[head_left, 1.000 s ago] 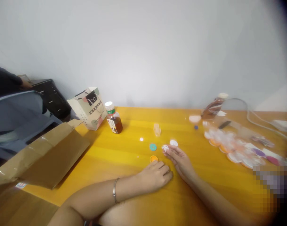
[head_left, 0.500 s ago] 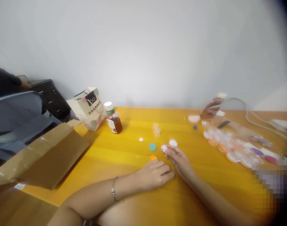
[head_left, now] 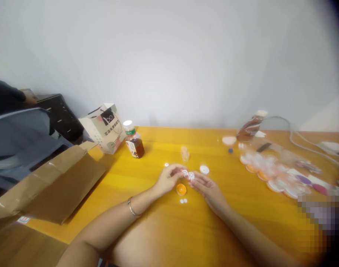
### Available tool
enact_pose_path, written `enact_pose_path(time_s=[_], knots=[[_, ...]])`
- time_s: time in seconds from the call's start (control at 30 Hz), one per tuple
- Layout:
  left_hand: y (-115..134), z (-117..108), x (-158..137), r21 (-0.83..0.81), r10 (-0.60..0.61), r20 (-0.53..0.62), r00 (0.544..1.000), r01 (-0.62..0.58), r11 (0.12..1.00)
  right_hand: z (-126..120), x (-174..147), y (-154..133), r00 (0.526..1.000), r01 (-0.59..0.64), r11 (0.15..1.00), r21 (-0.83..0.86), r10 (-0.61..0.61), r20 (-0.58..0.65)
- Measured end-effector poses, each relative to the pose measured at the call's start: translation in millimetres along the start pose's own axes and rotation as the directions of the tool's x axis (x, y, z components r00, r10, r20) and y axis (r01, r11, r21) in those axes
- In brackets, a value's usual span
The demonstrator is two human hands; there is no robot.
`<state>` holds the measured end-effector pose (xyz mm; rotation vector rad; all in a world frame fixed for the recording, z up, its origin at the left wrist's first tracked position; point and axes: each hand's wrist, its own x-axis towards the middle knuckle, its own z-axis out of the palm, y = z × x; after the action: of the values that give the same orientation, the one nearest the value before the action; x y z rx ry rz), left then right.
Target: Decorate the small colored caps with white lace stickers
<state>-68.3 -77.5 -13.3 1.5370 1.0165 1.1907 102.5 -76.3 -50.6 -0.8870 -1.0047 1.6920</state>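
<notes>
Mid-bench, the left hand (head_left: 166,179) and right hand (head_left: 206,187) each pinch a small white perforated piece (head_left: 188,174), tips touching, above an orange cap (head_left: 181,189); light, stiff, likely slippery, best held by its edges

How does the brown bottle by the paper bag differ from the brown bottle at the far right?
The near bottle stands upright beside the paper bag; the far bottle leans over. The near bottle looks short and squat, the far bottle longer and slimmer. The near bottle has a green band under its cap; none shows on the far bottle. Both hold brown liquid and have pale caps.
</notes>
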Motion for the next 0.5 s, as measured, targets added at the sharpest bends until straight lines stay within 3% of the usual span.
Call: enact_pose_path(time_s=[0.17, 0.5], knots=[[-5.4, -1.8, 2.0, -0.042, -0.009, 0.024, 1.0, 0.01, 0.999, 1.2, -0.8, 1.7, 0.998, -0.052, 0.999, -0.001, 0.052, 0.028], [-6.4, -6.0, 2.6, 0.197, 0.134, 0.112, 0.985, -0.154, 0.968, 3.9, -3.0, -1.5, 0.989, -0.107, 0.994, 0.003, 0.106, 0.104]])
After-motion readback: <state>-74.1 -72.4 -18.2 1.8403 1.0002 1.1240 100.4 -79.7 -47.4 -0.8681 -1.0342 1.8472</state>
